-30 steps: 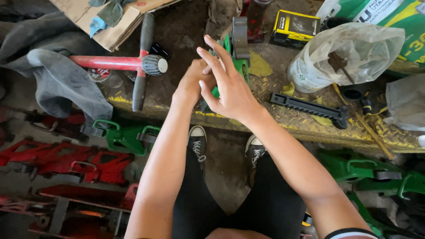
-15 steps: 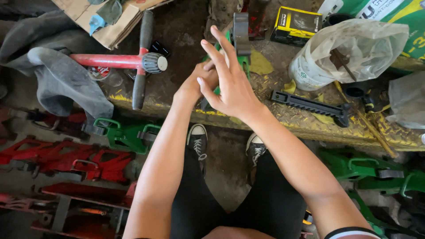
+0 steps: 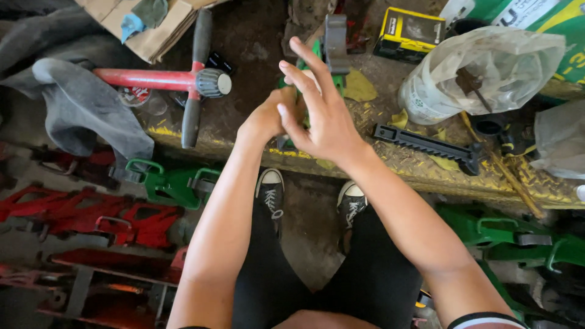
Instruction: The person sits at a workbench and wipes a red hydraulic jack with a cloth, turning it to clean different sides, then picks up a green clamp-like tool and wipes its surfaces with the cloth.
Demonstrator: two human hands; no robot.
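Both hands (image 3: 304, 119) — on green clamp (image 3: 308, 67)

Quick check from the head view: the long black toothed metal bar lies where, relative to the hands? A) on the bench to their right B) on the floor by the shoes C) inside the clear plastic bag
A: the long black toothed metal bar lies flat on the yellow-flecked workbench, right of the right hand.

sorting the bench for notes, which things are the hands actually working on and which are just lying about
In hand:
left hand, closed on the green clamp part
right hand, fingers spread, in front of that part

Lying about:
red-handled tool
black toothed bar
yellow box
plastic bag
grey cloth
green and red frames below the bench
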